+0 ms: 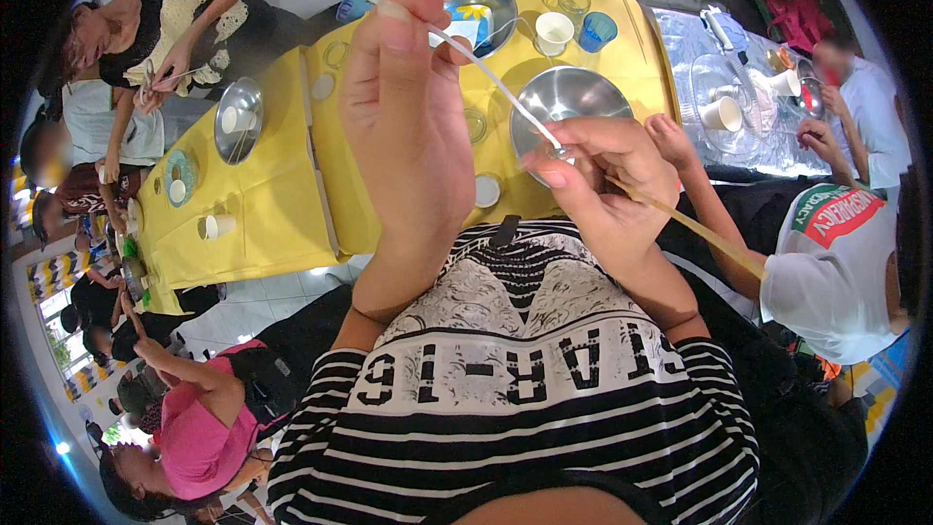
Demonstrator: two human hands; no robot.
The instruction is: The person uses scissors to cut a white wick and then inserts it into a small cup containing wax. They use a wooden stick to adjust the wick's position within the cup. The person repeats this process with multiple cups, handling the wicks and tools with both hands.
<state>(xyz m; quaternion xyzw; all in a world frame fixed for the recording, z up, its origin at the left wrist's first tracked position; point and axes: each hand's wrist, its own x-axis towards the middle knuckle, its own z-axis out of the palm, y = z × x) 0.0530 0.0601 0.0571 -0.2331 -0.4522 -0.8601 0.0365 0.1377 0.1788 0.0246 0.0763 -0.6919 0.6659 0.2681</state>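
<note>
Above the table's near edge, a long white wick-like cord (496,86) runs between my two hands. My left hand (403,126) is raised, pinching the cord between thumb and fingers, its far end trailing off to the upper left. My right hand (612,185) has thumb and fingertips closed on the cord's lower end, where a small shiny metal piece (558,151) shows. A thin tan strip (705,230) also extends from my right hand toward the lower right; its other end is hidden in my fingers. Just beyond my right hand sits a steel bowl (569,92).
The yellow-covered table (389,224) carries another steel bowl (501,0) at the back, a white paper cup (554,32), a blue glass (597,31) and a clear jar (573,2). A co-worker's arm (719,204) is close on my right. Other people stand at left.
</note>
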